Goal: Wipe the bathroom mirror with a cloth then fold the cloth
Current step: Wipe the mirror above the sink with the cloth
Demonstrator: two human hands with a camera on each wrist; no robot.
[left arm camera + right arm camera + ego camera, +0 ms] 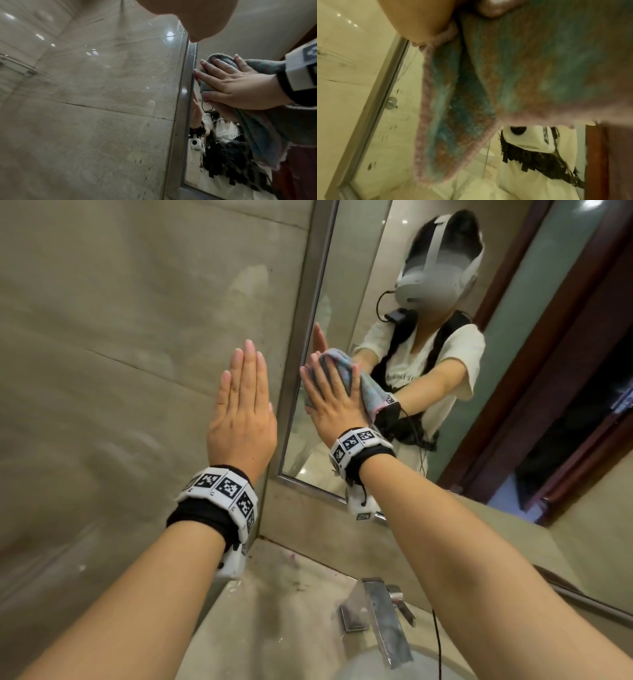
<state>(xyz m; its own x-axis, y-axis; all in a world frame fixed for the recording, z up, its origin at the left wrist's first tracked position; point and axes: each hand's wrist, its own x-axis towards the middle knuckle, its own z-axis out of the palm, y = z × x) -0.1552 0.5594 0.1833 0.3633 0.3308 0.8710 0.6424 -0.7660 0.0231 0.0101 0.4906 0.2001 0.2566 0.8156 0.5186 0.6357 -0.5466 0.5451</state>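
The bathroom mirror [373, 261] in a steel frame [301, 337] hangs on the tiled wall. My right hand [329, 392] presses a blue-grey cloth [371, 393] with a pink hem flat against the glass near the mirror's left edge, fingers straight. In the left wrist view the right hand [240, 86] lies over the cloth [257, 135], which hangs down below it. The cloth [488, 81] fills the right wrist view. My left hand [243, 402] rests flat on the tile wall just left of the frame, fingers straight and together, holding nothing.
A chrome faucet [380, 614] and a basin rim [394, 659] sit below my arms on a stone counter [274, 594]. The mirror reflects a person wearing a headset and a dark wooden door frame [548, 371].
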